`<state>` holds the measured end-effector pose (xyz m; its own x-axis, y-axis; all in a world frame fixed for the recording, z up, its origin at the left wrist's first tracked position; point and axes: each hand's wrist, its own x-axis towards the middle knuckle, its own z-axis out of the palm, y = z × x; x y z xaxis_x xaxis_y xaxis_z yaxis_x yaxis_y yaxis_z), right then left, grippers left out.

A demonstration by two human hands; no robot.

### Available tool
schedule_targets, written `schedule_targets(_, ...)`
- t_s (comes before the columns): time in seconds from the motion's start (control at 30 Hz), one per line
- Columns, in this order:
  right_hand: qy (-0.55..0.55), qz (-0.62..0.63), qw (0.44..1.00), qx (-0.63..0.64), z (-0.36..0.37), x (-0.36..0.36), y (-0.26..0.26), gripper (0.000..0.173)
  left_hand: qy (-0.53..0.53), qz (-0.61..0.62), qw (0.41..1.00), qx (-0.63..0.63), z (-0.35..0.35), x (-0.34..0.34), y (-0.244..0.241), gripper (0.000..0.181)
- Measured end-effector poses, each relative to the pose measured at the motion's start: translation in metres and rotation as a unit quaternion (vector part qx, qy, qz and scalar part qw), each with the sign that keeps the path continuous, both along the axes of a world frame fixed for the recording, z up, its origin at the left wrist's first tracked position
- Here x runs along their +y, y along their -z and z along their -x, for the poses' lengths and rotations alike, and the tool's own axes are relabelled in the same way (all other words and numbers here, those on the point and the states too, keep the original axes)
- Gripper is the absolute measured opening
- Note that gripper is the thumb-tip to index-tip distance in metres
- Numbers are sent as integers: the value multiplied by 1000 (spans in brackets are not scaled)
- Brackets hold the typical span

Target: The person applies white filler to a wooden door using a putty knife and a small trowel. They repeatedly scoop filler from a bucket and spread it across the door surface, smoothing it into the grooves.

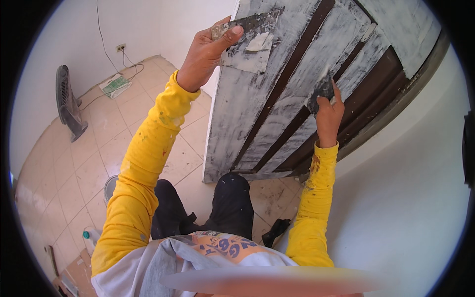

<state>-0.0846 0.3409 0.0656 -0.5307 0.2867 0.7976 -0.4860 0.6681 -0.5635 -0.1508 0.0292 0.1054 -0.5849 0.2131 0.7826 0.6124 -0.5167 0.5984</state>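
Before me stands a dark brown panelled wooden door, its flat parts smeared with whitish putty while several grooves stay brown. My left hand grips a flat metal plate near the door's outer edge, thumb on top. A lump of white putty sits on that plate. In my right hand is a dark putty knife. Its blade lies against the door's middle, beside a groove, with a fresh white smear just above it. The knife's handle is mostly hidden by my fingers.
A white wall runs close on my right. At left, a dark fan stands on the tiled floor, near a cable and a green-white packet. A round grey lid or container and a teal-capped bottle are beside my left arm.
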Motion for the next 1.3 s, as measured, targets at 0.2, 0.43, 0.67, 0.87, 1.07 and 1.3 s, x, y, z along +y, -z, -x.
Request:
schedule_targets(0.2, 63, -33, 997, 34, 8, 17, -29, 57, 6, -1, 1000, -3, -1, 0, -1, 47)
schedule_targets(0.43, 45, -58, 997, 18, 11, -6, -12, 55, 12, -2, 1000, -11, -1, 0, 0, 46)
schedule_targets(0.67, 44, -39, 998, 33, 9, 20, -42, 53, 9, -4, 1000, -11, 2, 3, -1, 47)
schedule_targets(0.87, -49, 61, 996, -45, -21, 3, 14, 53, 5, -3, 1000, -10, 5, 1, 1, 47)
schedule_targets(1.07, -8, 86, 995, -49, -11, 22, 88, 52, 5, -20, 1000, -4, 10, 2, 6, 53)
schedule_targets(1.3, 158, -40, 986, 22, 27, -22, 104, 58, 37, -1, 996, -84, 4, -2, 36, 53)
